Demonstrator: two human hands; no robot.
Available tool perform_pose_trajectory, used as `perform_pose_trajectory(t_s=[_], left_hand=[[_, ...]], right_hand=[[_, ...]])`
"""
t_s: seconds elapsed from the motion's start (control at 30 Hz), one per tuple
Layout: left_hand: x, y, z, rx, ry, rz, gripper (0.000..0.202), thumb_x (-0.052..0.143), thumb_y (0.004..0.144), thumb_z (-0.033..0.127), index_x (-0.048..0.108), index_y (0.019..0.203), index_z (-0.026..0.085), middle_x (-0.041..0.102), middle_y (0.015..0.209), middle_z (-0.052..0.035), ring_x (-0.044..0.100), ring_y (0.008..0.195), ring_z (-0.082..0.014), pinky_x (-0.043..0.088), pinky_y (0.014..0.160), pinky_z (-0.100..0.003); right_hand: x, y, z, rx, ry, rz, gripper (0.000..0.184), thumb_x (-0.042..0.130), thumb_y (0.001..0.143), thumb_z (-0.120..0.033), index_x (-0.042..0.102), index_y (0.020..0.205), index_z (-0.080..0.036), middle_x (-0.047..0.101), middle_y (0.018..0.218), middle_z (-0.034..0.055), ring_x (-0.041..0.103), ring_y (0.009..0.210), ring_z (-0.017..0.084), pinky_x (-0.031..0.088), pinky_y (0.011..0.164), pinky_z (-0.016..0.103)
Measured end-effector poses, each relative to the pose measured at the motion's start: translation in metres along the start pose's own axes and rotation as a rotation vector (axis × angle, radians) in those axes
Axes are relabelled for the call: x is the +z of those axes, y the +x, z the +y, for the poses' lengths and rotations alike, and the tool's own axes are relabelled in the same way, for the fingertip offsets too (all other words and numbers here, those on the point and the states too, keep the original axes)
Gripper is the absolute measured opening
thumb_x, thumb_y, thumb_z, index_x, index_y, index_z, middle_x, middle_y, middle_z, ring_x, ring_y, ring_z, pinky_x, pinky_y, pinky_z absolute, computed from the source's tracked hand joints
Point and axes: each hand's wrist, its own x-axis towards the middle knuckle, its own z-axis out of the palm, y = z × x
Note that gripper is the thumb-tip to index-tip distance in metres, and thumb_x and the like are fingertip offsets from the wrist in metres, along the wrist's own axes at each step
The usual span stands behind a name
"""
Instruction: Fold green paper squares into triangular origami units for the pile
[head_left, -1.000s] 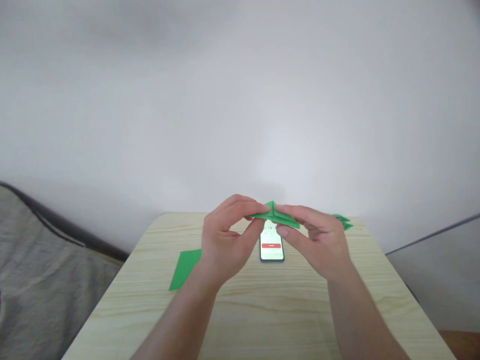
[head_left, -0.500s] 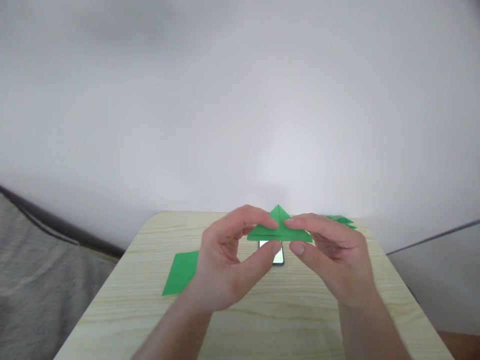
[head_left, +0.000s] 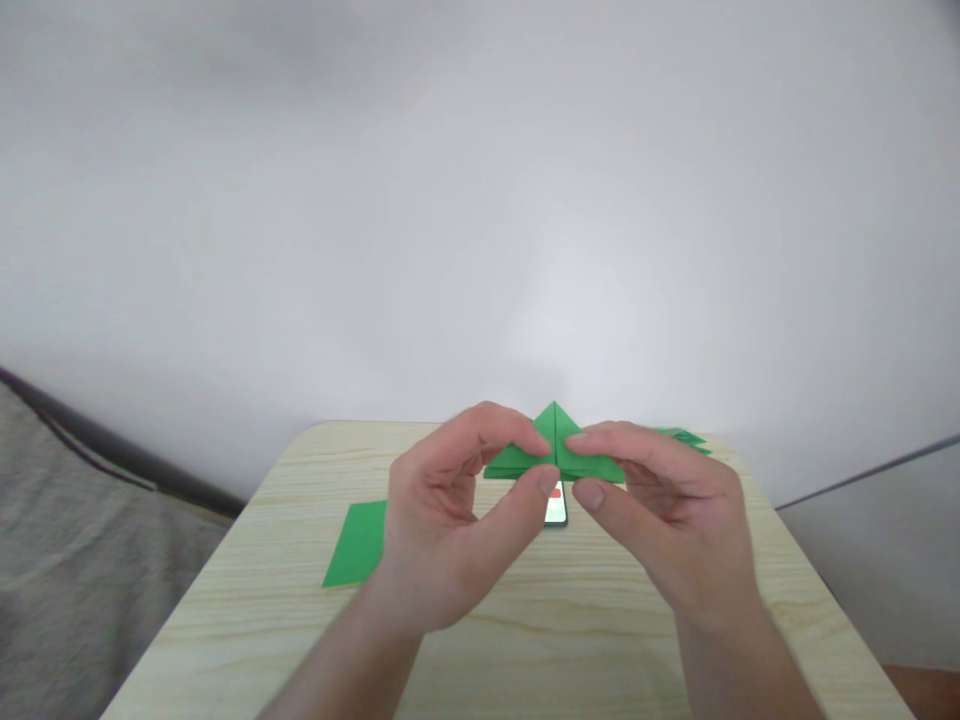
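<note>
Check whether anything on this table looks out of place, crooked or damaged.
Nothing stands out. Both hands, left hand and right hand, pinch a folded green paper above the wooden table. A phone lies beneath it, a flat green sheet to the left, more folded green pieces at the far right. No tears or spills show.

- Two bare forearms come into view from the near edge, no sleeves anywhere on them.
- The left hand (head_left: 442,530) wears no ring, watch or glove.
- The right hand (head_left: 675,520) is just as plain: short, unpainted nails, no band at the wrist.
</note>
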Motion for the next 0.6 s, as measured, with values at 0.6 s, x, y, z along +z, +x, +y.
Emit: perform_pose_trajectory(t_s=[0.6], left_hand=[[-0.0032,-0.0011,-0.0035,0.069,-0.022,-0.003,0.014,0.075,0.085,0.009,0.07,0.094,0.02,0.072,0.091,-0.0057,0.067,0.084,-0.017,0.055,0.076,-0.031]], right_hand=[[-0.0079,0.0014,0.0011,0.014,-0.021,0.029,0.016,0.077,0.088,-0.015,0.079,0.098,-0.028,0.079,0.099,0.0046,0.075,0.093,0.024,0.063,0.082,0.04]])
